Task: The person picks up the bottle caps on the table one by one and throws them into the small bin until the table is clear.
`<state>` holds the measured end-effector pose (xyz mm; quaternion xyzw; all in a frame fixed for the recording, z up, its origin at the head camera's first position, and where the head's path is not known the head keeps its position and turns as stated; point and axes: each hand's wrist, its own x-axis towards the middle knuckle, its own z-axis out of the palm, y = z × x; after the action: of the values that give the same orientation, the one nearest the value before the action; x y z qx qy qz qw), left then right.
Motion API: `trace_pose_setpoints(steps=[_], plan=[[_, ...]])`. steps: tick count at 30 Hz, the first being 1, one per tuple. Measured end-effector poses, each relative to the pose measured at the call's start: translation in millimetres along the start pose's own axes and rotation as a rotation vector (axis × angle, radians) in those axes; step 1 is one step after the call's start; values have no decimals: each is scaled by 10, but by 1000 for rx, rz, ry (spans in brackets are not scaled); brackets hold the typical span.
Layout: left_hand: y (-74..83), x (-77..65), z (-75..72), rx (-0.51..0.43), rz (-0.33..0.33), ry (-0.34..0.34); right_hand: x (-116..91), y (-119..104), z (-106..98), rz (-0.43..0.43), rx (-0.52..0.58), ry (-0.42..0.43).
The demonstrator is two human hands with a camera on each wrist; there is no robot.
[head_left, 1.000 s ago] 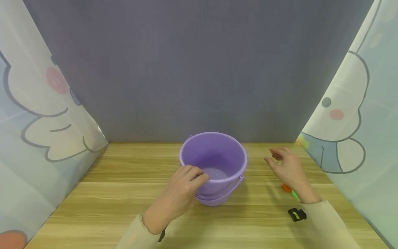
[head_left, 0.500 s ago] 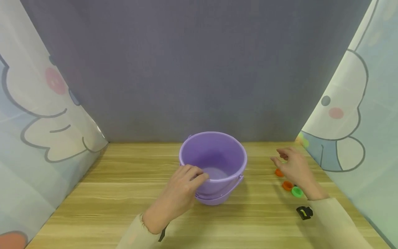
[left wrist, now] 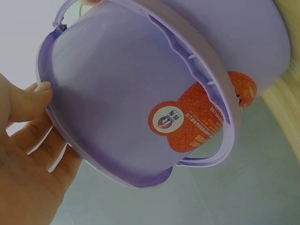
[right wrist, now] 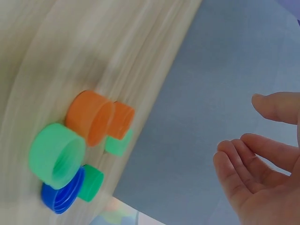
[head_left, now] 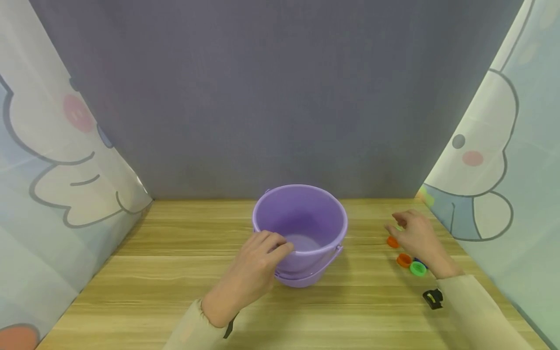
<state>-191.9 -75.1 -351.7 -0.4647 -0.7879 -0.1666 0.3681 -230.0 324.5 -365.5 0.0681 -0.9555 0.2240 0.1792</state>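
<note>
A purple bucket [head_left: 302,267] with its handle hanging down stands upright on the table. My left hand [head_left: 258,265] grips the near rim; the left wrist view shows the thumb on the outer wall [left wrist: 117,89] and the fingers behind the rim. To the right, my right hand [head_left: 415,238] hovers above several plastic bottle caps with nothing in it, thumb and fingers apart. Among these caps are an orange cap [head_left: 404,260], a light green cap [head_left: 418,269] and a farther orange cap [head_left: 392,241]. A blue cap [right wrist: 61,194] and a darker green cap [right wrist: 91,183] lie beside them.
The wood-grain table [head_left: 175,272] ends at a grey panel [head_left: 280,97] behind. Cartoon-printed sheets [head_left: 490,184] close off both sides. A red label [left wrist: 201,117] is on the bucket's wall. A small black piece [head_left: 433,298] shows by my right sleeve.
My right hand has moved to the right, away from the bucket, uncovering more of the caps in the head view. My left hand and the bucket stay in place.
</note>
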Motion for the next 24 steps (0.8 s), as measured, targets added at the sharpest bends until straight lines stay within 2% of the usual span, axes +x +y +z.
trace_pose_setpoints(steps=[9,17,24], plan=[[1,-3,3,-7,0,3,15,125,51,-1,-34,-32],[-3,-3,4,-5,-2,-2,32,221,84,37,-21,-96],[-7,3,4,-4,2,-2,27,296,121,20,-38,-128]])
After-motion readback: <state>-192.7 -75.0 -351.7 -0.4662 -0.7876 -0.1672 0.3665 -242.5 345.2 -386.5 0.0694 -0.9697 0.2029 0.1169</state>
